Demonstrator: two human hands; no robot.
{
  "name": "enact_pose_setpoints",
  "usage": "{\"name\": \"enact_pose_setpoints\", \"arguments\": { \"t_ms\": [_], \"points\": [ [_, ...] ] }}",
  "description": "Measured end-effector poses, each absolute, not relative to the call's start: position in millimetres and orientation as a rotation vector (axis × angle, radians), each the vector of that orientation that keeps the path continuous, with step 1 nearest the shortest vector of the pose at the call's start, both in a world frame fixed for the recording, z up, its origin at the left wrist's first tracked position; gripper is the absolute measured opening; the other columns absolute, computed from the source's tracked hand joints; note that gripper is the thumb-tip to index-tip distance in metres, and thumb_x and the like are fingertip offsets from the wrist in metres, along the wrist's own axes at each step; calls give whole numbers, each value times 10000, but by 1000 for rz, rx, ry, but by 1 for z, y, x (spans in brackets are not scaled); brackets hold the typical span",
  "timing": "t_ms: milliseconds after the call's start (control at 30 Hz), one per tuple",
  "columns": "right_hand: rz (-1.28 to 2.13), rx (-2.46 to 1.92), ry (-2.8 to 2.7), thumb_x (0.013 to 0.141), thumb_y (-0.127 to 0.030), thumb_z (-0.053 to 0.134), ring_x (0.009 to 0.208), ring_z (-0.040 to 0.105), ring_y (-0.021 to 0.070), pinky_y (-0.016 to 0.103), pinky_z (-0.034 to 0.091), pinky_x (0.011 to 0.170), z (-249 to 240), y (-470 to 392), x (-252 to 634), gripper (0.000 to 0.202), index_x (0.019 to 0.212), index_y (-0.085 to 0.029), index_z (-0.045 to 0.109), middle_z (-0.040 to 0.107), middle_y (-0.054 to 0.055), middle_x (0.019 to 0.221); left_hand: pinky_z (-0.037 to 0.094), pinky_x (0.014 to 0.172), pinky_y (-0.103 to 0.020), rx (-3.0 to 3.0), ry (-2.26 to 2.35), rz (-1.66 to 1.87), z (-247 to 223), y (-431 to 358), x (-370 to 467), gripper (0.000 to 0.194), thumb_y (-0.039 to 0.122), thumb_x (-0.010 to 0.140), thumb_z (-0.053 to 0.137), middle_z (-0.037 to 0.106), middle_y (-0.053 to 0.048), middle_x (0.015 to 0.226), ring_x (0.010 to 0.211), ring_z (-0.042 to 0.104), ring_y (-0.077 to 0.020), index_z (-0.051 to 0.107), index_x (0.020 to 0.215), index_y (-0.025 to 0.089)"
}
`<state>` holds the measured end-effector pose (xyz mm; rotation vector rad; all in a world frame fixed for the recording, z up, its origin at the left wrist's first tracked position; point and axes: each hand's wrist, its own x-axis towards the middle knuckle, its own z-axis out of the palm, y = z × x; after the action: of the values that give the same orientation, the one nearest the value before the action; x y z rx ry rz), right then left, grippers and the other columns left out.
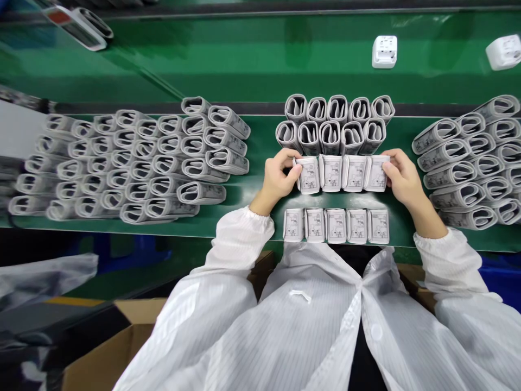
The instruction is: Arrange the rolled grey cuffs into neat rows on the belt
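Observation:
Several folded printed leaflets [332, 174] form a row on the green bench in front of me. At the row's left end, my left hand [280, 176] is closed, thumb and fingers pinching the end leaflet [308, 176]. My right hand [401, 176] grips the rightmost leaflet [375, 175] in the same way, thumb on its printed face. Nearer to me, along the bench edge, lies a second row of folded leaflets [336, 225]. Just beyond my hands, more folded leaflets [329, 136] stand in two rows with their curled ends showing.
Large groups of folded leaflets cover the bench at left [134, 157] and right [472, 163]. Behind runs a green belt [244, 60] carrying white plug adapters [385, 52] and a white item with a red patch [77, 27]. An open cardboard box [109, 353] sits below left.

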<state>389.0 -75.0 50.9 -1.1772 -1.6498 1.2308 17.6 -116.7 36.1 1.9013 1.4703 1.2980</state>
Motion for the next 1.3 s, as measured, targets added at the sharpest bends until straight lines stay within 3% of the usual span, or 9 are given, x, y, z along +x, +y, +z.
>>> {"name": "enact_pose_setpoints", "arguments": {
  "t_ms": [367,567,767,1300],
  "points": [
    [1320,-1138,-1620,949,-902,764,657,551,177,311,426,566,52,-76,385,684,1152,-260,642,567,-17,778,432,598,-322,1929,1557,1171,33,-117,14,461,699,1027,613,648,51,611,515,577,-150,692,1047,246],
    [1256,-1134,-1685,1009,-893,697,639,502,169,303,359,538,54,-77,385,645,1123,-261,636,540,-22,741,378,548,-311,1939,1543,1222,32,-116,14,458,704,1033,621,586,65,570,465,508,-133,687,1023,251],
    [1309,-1106,-1576,968,-931,712,546,429,139,294,335,492,58,-80,380,671,1052,-277,590,488,-48,717,257,479,-291,1894,1520,1396,34,-115,17,499,749,1047,610,454,78,555,433,365,-100,672,979,259],
    [1308,-1142,-1507,911,-971,733,537,403,147,305,341,478,59,-81,378,709,1019,-288,573,444,-49,705,217,482,-307,1822,1560,1442,32,-115,16,542,804,1034,578,448,55,609,451,317,-103,670,969,274]
  ]
}}
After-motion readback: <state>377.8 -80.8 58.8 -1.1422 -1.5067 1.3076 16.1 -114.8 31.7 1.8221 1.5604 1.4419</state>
